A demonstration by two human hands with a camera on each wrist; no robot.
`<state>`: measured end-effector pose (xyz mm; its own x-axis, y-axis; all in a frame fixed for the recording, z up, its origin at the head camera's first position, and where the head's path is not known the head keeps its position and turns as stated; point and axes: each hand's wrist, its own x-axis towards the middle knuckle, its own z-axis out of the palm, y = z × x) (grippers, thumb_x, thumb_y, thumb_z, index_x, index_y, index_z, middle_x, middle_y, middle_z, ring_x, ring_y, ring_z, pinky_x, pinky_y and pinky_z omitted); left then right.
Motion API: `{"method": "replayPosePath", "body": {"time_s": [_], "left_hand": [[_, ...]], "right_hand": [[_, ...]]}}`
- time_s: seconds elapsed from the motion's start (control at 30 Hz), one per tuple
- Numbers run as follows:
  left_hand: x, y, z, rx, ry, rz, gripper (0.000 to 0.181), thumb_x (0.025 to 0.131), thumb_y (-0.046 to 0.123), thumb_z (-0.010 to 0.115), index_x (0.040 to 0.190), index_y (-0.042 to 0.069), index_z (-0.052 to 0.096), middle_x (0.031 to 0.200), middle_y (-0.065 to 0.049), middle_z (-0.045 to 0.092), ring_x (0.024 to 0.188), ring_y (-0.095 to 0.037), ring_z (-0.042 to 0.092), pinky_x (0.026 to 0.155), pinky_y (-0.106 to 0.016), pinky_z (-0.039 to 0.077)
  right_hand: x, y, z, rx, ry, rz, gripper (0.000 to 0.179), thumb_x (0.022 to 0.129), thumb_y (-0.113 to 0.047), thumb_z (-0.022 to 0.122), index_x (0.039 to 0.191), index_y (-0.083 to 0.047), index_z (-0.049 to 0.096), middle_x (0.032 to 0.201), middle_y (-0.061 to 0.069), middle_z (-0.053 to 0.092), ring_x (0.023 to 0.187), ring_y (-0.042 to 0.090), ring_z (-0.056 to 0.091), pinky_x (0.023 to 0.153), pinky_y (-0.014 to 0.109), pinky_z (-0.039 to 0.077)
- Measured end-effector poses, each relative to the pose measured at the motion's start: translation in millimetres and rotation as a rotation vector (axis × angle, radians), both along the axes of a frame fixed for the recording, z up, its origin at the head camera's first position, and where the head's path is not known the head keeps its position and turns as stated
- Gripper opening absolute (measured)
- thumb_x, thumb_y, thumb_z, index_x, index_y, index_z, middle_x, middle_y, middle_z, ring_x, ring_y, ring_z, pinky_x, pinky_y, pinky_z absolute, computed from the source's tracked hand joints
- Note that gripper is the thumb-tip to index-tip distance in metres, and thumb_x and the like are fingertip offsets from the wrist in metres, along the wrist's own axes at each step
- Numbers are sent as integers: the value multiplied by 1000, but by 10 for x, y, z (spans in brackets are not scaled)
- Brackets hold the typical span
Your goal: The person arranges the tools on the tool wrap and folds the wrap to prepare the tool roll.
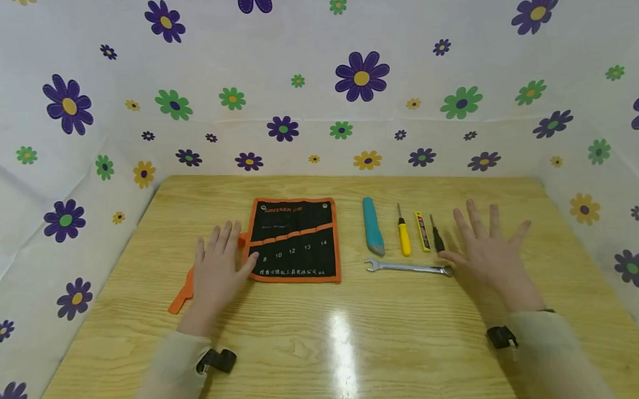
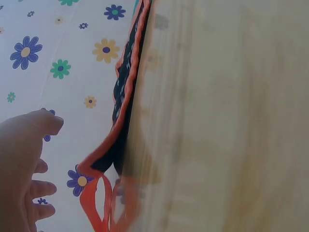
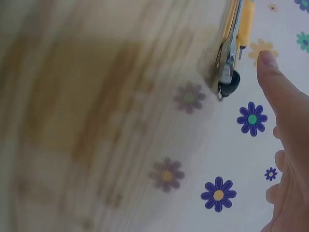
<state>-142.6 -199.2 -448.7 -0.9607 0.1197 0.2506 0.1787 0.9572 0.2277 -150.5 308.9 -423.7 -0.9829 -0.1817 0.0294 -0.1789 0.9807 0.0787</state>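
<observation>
Your left hand (image 1: 219,274) and right hand (image 1: 492,258), spread and empty, flank pouch (image 1: 292,260) and wrench (image 1: 410,268), likely spaced for easy reach.

Wood-grain table (image 1: 282,341) under orange-edged pouch (image 1: 293,247), teal cutter (image 1: 372,226), yellow screwdriver (image 1: 404,237), slim case (image 1: 423,232), black screwdriver (image 1: 438,240) and wrench (image 1: 409,268).

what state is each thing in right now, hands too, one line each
left hand, fingers extended
right hand, fingers spread
tool pouch, unfolded flat, pockets facing up
orange strap, loose, partly hidden
teal tool, lying down, no blade showing
yellow screwdriver, lying down, tip pointing away
yellow packet, lying flat, sealed or not unclear
black screwdriver, lying down, tip pointing away
wrench, lying crosswise
</observation>
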Motion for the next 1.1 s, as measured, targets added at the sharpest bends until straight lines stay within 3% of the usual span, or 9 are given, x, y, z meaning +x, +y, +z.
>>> {"method": "replayPosePath", "body": {"time_s": [0.33, 0.57, 0.93, 1.1], "left_hand": [[70, 174, -13, 53, -17, -36, 78, 92, 50, 56, 152, 8, 27, 152, -17, 29, 140, -38, 22, 111, -60, 10], [73, 229, -22, 11, -28, -69, 75, 93, 49, 55, 150, 6, 31, 151, -18, 31, 140, -38, 23, 112, -57, 14], [108, 315, -19, 44, -67, -102, 74, 94, 44, 57, 150, 4, 30, 151, -19, 31, 140, -38, 22, 113, -54, 14], [124, 370, -54, 57, -73, -121, 73, 93, 42, 59, 148, 2, 33, 150, -20, 32, 139, -38, 24, 113, -54, 16]], "right_hand": [[-44, -320, -42, -40, -14, 86, 89, 91, -67, 40, 155, -14, 7, 159, 11, -8, 140, 38, -17, 94, 67, -26], [-87, -682, -29, -72, 16, 235, 80, 97, -53, 45, 155, -11, 11, 159, 13, 9, 144, 36, 3, 109, 64, -2], [-326, -1412, -3, -142, -15, 437, 71, 99, -50, 42, 153, -8, 22, 158, 12, 13, 145, 28, 5, 115, 52, 4], [-468, -1725, -55, -146, -64, 483, 66, 101, -44, 41, 153, -8, 21, 158, 11, 14, 144, 28, 12, 115, 50, 10]]}}
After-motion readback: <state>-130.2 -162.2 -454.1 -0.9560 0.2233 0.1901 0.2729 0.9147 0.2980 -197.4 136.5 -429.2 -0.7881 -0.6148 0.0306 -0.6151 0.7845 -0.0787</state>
